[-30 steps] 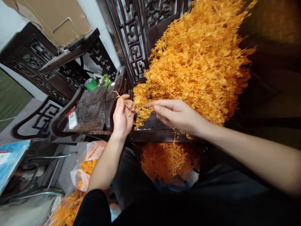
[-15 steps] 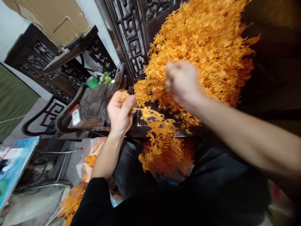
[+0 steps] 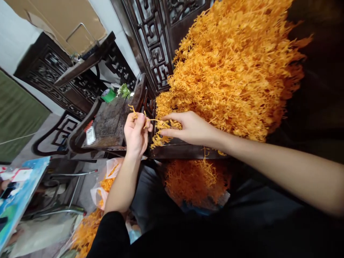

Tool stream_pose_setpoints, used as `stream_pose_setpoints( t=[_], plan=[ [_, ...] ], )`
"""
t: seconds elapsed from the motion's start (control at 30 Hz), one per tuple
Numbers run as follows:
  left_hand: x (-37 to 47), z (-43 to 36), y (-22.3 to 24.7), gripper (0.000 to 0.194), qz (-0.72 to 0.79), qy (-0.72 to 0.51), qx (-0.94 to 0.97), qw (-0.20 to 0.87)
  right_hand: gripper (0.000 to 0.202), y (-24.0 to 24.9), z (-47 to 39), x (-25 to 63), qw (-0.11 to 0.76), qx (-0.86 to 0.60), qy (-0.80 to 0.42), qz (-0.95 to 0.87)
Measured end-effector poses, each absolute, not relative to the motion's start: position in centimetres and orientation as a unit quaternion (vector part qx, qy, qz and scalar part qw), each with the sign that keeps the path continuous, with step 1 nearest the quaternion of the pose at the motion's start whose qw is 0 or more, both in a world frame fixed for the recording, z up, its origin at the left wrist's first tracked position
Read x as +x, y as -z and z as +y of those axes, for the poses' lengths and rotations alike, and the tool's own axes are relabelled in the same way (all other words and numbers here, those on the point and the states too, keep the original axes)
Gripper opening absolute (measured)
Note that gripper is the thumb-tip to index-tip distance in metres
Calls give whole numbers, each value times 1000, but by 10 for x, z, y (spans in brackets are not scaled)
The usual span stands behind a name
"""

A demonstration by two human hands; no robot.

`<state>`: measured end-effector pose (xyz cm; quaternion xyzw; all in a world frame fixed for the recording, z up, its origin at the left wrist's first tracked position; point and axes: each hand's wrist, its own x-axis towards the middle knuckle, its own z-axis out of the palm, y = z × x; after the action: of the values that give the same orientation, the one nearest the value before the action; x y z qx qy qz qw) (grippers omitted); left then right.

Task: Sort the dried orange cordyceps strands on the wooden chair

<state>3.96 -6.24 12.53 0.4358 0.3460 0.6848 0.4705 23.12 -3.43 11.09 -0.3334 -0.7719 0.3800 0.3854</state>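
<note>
My left hand (image 3: 136, 134) pinches a thin piece of orange branching strands (image 3: 149, 120) between thumb and fingers, and a short tip pokes out above the fist. Facing it from the right, my right hand (image 3: 185, 127) has its thumb and fingers around a small clump of the same strands (image 3: 172, 124), close to the wooden seat edge. Behind both hands rises a large heap of orange stringy pieces (image 3: 231, 71). Below the edge, between my knees, lies a container of orange strands (image 3: 196, 179), partly in shadow.
Dark carved wooden furniture (image 3: 158, 46) stands behind the heap. On the wooden side table (image 3: 107, 122) at left are a green tape roll (image 3: 108, 95) and a small green plant piece (image 3: 124, 91). Plastic bags with orange pieces (image 3: 88, 229) lie at lower left, beside a blue table (image 3: 24, 193).
My right hand has come down and left from the heap to the strands by my left hand. The clump that hung over the edge no longer hangs there.
</note>
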Motion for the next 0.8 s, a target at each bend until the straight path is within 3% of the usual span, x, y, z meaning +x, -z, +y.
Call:
stream_pose_setpoints(
  t=[0.1, 0.23, 0.33, 0.43, 0.53, 0.63, 0.73, 0.8],
  plan=[
    [39, -65, -128, 46, 323, -677, 462, 473, 35, -115, -35, 228, 418, -316, -389, -758],
    [33, -67, -126, 60, 355, -637, 497, 470, 40, -115, -29, 232, 412, -264, -522, -699],
    [32, -68, -118, 55, 376, -527, 546, 532, 41, -110, -26, 233, 343, -215, -637, -656],
    [36, -67, -108, 37, 367, -503, 593, 510, 45, -105, -27, 232, 279, -193, -686, -644],
    [39, -63, -100, 23, 414, -559, 573, 433, 42, -105, -29, 229, 303, -269, -593, -696],
    [40, -60, -97, 28, 486, -592, 521, 377, 34, -106, -31, 227, 401, -368, -394, -741],
    [44, -63, -99, 37, 512, -591, 512, 354, 48, -106, -37, 226, 433, -350, -284, -781],
    [47, -67, -100, 40, 511, -591, 512, 358, 44, -105, -39, 225, 419, -307, -263, -813]
  ],
)
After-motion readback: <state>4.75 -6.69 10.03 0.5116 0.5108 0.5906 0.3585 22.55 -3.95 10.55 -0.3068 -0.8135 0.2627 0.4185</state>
